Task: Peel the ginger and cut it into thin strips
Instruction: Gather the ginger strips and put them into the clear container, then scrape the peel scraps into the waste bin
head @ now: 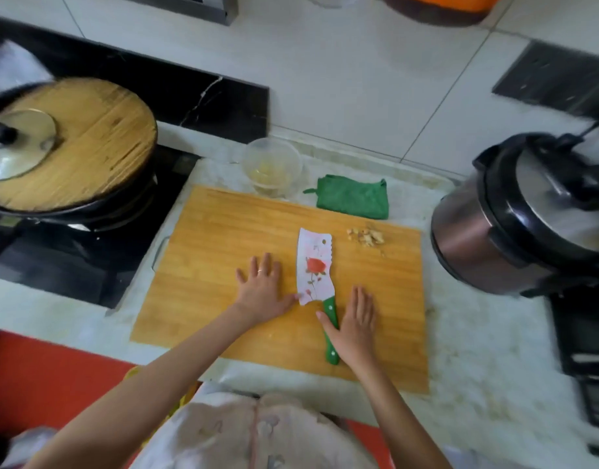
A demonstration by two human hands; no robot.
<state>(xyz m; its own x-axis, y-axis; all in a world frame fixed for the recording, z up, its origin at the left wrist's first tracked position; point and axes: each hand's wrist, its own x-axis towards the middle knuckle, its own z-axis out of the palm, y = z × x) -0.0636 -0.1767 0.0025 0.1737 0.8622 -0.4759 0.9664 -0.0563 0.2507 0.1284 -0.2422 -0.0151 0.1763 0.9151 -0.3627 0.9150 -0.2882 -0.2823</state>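
Note:
A white cleaver (pixel 314 265) with a red rose print and a green handle lies flat on the wooden cutting board (pixel 223 238). My left hand (pixel 262 289) lies flat on the board just left of the blade, its thumb touching the blade's heel. My right hand (pixel 354 321) rests flat beside the green handle, thumb against it, fingers straight. A small heap of ginger scraps (pixel 367 236) sits near the board's far right corner. A clear plastic bowl (pixel 272 165) behind the board holds pale ginger pieces.
A folded green cloth (pixel 354 198) lies behind the board. A black wok with a wooden lid (pixel 74 143) stands on the stove at left. A pressure cooker (pixel 528 211) stands at right. The counter's front edge runs just below the board.

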